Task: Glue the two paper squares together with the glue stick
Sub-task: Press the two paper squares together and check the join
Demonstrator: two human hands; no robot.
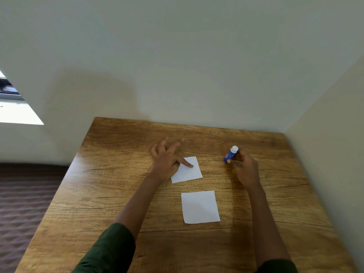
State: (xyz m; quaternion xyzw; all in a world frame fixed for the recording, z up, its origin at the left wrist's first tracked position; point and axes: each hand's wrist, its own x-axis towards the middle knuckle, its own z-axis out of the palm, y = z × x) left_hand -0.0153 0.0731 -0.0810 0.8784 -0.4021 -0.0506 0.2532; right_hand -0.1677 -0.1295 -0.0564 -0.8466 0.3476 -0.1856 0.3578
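Note:
Two white paper squares lie apart on the wooden table [118, 194]. The far paper square [192, 172] is pinned by the thumb of my left hand [167, 160], whose other fingers spread straight over the wood beyond it. The near paper square [200, 206] lies flat and untouched, closer to me. My right hand [245, 170] grips a blue glue stick [230, 154] with a white cap, held tilted above the table to the right of the far square.
The table sits in a corner, with a wall along its far edge and another along its right side. A dark patterned floor [25, 203] lies past the table's left edge. A window ledge [17, 113] shows at far left.

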